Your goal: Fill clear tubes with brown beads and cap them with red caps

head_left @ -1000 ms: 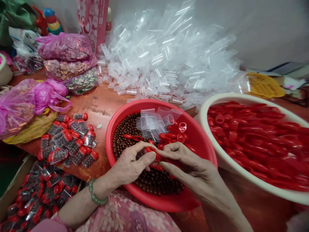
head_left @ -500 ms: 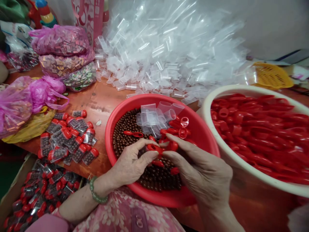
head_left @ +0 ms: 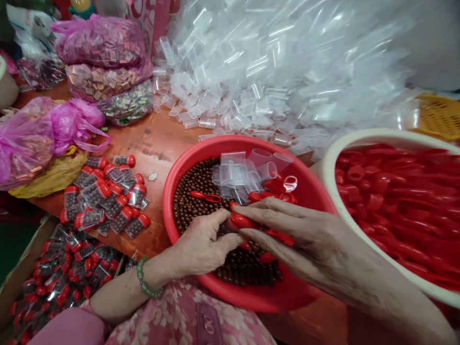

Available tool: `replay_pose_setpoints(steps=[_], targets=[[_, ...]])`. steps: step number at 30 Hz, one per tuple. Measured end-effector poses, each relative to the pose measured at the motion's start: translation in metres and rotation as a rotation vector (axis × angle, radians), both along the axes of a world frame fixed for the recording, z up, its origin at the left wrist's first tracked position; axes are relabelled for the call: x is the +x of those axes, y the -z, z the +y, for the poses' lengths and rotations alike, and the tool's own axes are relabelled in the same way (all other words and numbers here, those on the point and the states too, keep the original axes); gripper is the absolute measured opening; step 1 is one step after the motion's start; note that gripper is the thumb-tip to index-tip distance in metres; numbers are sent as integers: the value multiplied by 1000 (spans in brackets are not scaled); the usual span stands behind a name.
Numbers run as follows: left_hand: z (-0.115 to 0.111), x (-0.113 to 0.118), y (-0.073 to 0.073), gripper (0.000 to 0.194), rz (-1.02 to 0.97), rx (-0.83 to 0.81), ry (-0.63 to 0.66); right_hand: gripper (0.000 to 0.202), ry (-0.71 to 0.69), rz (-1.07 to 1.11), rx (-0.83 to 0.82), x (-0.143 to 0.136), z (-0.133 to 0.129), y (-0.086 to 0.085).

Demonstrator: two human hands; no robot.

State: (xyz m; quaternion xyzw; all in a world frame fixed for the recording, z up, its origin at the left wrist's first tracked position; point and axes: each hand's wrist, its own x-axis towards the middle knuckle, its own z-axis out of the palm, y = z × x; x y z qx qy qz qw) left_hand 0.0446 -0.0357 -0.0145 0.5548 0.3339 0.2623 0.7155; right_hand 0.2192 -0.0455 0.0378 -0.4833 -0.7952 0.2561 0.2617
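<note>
Over the red basin (head_left: 305, 287), my left hand (head_left: 204, 242) is closed, thumb and index finger pinching a small clear plastic tube mostly hidden by the fingers. At the tube's right end sits a shiny red cap (head_left: 244, 221). My right hand (head_left: 302, 230) has its long fingers above the cap and its thumb below, around it. Beneath both hands lie round brown candies (head_left: 194, 177). A red scoop (head_left: 205, 196) rests on them. Several empty clear tubes (head_left: 235, 170) are heaped behind the hands, beside more red pieces.
A white basin (head_left: 328, 165) of red pieces stands to the right. Clear tubes (head_left: 244, 86) pile up at the back. Filled red-capped tubes (head_left: 115, 191) lie left on the table, with more in a box (head_left: 68, 268) below. Pink bags (head_left: 102, 40) stand back left.
The view has shifted slightly right. My right hand has turned flatter, its fingers now lying along the red cap, while my left hand keeps its pinch.
</note>
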Motion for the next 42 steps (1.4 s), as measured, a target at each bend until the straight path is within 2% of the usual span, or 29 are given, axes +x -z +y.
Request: replay_pose_setpoints(steps=[5, 10, 13, 18, 22, 33, 39, 42], targets=[[-1, 1, 2, 17, -60, -39, -59, 26, 19, 89, -111, 5, 6, 3], [-1, 3, -2, 15, -76, -178, -86, 23, 322, 433, -230, -2, -7, 24], [0, 3, -3, 13, -110, -203, -96, 21, 435, 543, -181, -15, -16, 36], [-1, 3, -3, 9, -106, -181, -88, 19, 504, 488, -72, -25, -23, 43], [0, 3, -1, 11, -80, -160, -84, 19, 476, 425, -36, -19, -23, 43], [-1, 1, 3, 10, 92, -17, -23, 24, 266, 244, 38, -4, -20, 45], [1, -1, -3, 13, 275, 128, 107, 27, 189, 287, -25, 0, -21, 40], [2, -1, -4, 12, 346, 163, 145, 34, 169, 268, 9, 1, -23, 40]])
